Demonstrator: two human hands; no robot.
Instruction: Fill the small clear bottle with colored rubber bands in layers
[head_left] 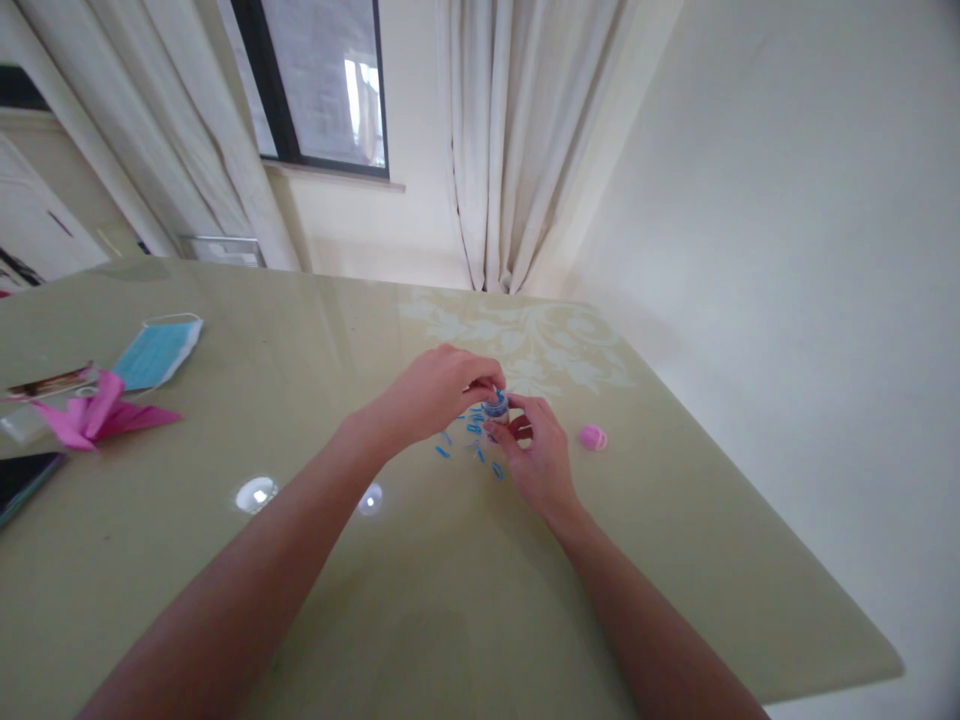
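Observation:
My right hand (536, 445) is closed around a small clear jar (496, 408) with blue bits inside, standing on the table. Over the jar's mouth, my left hand (450, 390) pinches a small blue piece (499, 396) between thumb and fingers. It looks like a paper clip, though its detail is blurred. Several loose blue paper clips (498, 471) lie scattered on the table, to the left of the jar and in front of it. A round pink lid-like thing (592, 438) rests to the right of my right hand.
The glossy greenish table (420, 620) meets a white wall (825, 300) along its right side. At the left lie a pink folded-paper piece (101, 415), a blue face mask (159, 352) and a dark phone (26, 482). Curtains (502, 140) hang behind the table.

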